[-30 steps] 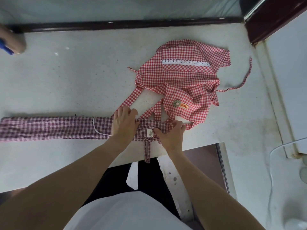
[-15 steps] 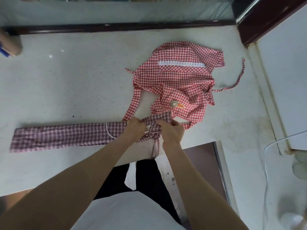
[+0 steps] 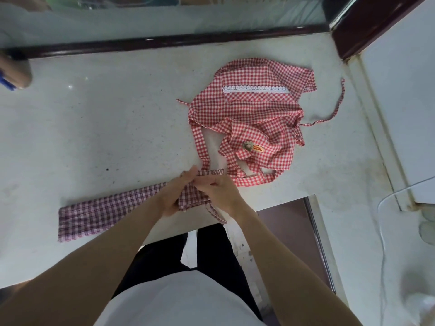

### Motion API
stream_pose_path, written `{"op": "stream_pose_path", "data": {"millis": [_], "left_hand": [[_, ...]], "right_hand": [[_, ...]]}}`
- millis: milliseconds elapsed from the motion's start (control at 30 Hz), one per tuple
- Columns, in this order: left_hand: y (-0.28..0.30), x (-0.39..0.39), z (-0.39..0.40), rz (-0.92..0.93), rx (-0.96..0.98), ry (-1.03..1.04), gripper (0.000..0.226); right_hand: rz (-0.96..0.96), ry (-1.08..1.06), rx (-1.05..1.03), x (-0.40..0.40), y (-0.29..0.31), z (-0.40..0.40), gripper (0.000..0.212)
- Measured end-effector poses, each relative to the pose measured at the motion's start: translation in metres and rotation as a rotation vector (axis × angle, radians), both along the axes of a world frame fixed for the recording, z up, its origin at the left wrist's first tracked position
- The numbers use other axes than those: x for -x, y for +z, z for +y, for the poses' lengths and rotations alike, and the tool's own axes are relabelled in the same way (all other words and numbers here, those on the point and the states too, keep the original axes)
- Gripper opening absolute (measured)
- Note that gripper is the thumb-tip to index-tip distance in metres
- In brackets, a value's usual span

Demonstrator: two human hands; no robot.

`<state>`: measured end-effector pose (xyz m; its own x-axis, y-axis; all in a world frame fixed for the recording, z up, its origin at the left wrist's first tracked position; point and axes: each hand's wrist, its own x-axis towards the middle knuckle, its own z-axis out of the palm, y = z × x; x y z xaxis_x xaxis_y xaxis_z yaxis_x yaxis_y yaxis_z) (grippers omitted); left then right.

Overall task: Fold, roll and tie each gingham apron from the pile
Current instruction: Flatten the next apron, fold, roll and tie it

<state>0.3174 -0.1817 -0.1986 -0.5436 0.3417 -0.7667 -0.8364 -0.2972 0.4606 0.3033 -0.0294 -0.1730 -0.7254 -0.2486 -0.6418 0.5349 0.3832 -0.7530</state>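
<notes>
Both hands — left hand (image 3: 175, 196) and right hand (image 3: 219, 190) — have their fingers curled round the right end of the folded apron strip (image 3: 106, 210), lying at seven o'clock on the tabletop (image 3: 117, 128); slack grip could loosen the roll — its dangling tie (image 3: 215, 214) may snag.

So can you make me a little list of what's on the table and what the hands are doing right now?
surface: pale speckled counter
being worked: folded apron, a long dark-pink gingham strip lying flat, its right end being rolled
left hand: grips the rolled end
right hand: curls over the same end
loose tie: hangs off the counter edge below the hands
waiting: red gingham apron, crumpled, with white lace trim
step: rolling started, not yet tied
</notes>
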Motion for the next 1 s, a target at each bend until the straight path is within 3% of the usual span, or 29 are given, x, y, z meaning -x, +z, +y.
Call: {"op": "stream_pose_path", "data": {"millis": [100,167,233,333,400,500,533,633,733,833,1000], "left_hand": [[-0.004,-0.005,-0.01,0.047,0.4,-0.016,0.054],[-0.005,-0.008,-0.018,0.158,0.7,-0.108,0.038],[-0.004,-0.011,-0.027,0.285,0.974,-0.271,0.035],[-0.018,-0.011,-0.041,0.393,1.204,-0.491,0.05],[-0.028,-0.01,-0.048,0.378,1.195,-0.614,0.056],[-0.029,-0.006,-0.05,0.389,1.182,-0.797,0.049],[-0.028,-0.004,-0.05,0.415,1.183,-0.832,0.048],[-0.029,-0.001,-0.053,0.46,1.088,-0.88,0.06],[-0.027,0.0,-0.059,0.402,0.862,-0.916,0.08],[-0.019,0.002,-0.051,0.339,0.649,-0.842,0.089],[-0.007,0.009,-0.023,0.223,0.338,-0.59,0.061]], "right_hand": [[-0.017,-0.167,-0.013,0.006,-0.006,0.006,0.015],[0.036,-0.314,-0.178,0.01,-0.019,0.015,0.016],[0.006,-0.293,-0.333,0.01,-0.028,0.022,0.024],[-0.155,-0.215,-0.346,0.004,-0.035,0.023,0.055],[-0.213,-0.189,-0.269,0.001,-0.036,0.019,0.058],[-0.293,-0.136,-0.14,-0.002,-0.038,0.013,0.046],[-0.288,-0.089,-0.127,-0.003,-0.039,0.012,0.048],[-0.213,0.031,-0.168,-0.005,-0.046,0.008,0.08],[-0.15,-0.068,-0.123,0.002,-0.038,0.012,0.079],[-0.143,-0.202,0.001,0.017,-0.025,0.021,0.073],[-0.11,-0.41,0.283,0.028,-0.003,0.035,0.06]]}}
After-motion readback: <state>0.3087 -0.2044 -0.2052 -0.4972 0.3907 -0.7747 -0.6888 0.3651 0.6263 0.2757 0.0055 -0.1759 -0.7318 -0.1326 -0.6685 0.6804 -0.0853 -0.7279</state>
